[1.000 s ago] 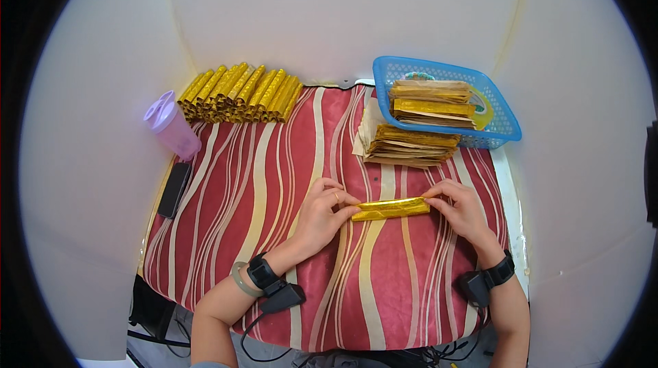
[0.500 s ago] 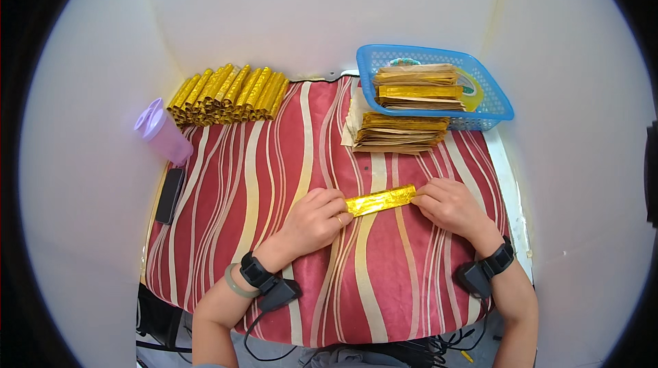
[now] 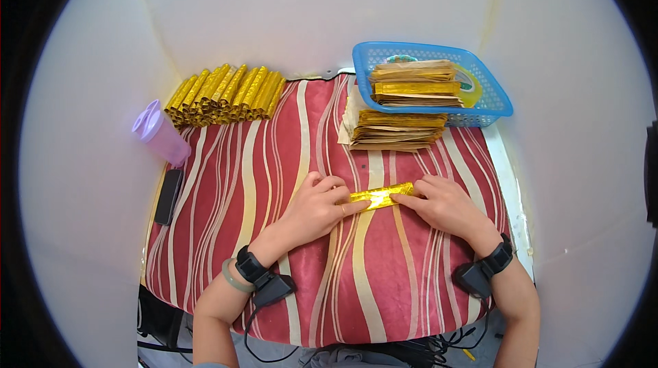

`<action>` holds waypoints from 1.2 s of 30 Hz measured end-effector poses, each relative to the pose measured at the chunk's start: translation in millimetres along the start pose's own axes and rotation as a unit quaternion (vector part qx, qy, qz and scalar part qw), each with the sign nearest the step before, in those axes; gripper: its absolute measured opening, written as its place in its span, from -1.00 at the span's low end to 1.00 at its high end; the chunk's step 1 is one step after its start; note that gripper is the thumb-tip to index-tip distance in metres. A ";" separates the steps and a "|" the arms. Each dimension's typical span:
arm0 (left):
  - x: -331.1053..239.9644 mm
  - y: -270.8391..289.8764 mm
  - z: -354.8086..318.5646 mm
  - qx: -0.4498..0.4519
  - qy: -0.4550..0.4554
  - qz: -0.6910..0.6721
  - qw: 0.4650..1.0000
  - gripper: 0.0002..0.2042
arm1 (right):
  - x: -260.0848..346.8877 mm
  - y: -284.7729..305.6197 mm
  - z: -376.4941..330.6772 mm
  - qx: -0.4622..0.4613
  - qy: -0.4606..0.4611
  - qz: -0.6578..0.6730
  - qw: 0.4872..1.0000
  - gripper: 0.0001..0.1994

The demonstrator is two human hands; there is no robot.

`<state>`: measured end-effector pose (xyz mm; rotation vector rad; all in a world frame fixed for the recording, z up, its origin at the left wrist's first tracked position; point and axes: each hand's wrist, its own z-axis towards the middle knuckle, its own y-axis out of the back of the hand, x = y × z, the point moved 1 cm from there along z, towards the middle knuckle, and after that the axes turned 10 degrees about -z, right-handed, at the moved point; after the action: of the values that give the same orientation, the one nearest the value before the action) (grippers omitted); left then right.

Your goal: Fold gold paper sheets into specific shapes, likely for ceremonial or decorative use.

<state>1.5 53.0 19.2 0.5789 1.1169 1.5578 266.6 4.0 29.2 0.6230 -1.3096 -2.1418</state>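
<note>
A folded strip of shiny gold foil paper (image 3: pixel 377 197) lies slantwise on the cloth in front of me, its right end slightly farther away. My left hand (image 3: pixel 317 205) is closed on its left end, with the index finger stretched along the near edge. At the other end my right hand (image 3: pixel 444 207) pinches the strip, a fingertip pressing on its face. The thumbs are partly hidden. Behind lies a stack of flat gold and tan papers (image 3: pixel 397 131), and at the far left a pile of rolled gold foil tubes (image 3: pixel 226 96).
A blue plastic basket (image 3: pixel 504 104) with more folded papers and a yellow tape roll (image 3: pixel 470 87) stands far right. At the left edge are a lilac lidded cup (image 3: pixel 163 136) and a black phone (image 3: pixel 168 196). Red striped cloth (image 3: pixel 274 162) covers the table; cables (image 3: pixel 445 344) hang at its front.
Both hands have moved inward over the strip, and their index fingers now stretch along it. The strip looks narrower than before. The view has shifted slightly.
</note>
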 end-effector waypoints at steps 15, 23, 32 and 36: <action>-3.1 -2.8 -0.4 0.022 0.033 -0.011 0.999 -0.58 | 8.2 -2.5 1.0 0.043 -0.006 -0.009 0.999 -0.65; -3.8 -6.5 -4.9 0.088 0.042 0.011 0.995 -0.50 | 23.0 -9.9 -2.7 0.100 -0.043 0.054 0.993 -0.47; -2.4 0.3 -12.8 0.107 0.057 -0.018 0.992 -0.48 | 21.8 -9.0 -11.8 0.145 -0.060 0.043 0.987 -0.26; -0.3 1.4 -20.4 0.125 0.093 -0.056 0.986 -0.47 | 20.8 -9.9 -13.8 0.143 -0.061 0.025 0.988 -0.23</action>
<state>-15.9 45.6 11.5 0.5338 1.4751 1.4050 257.8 -15.0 12.4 0.5722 -1.7005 -1.9942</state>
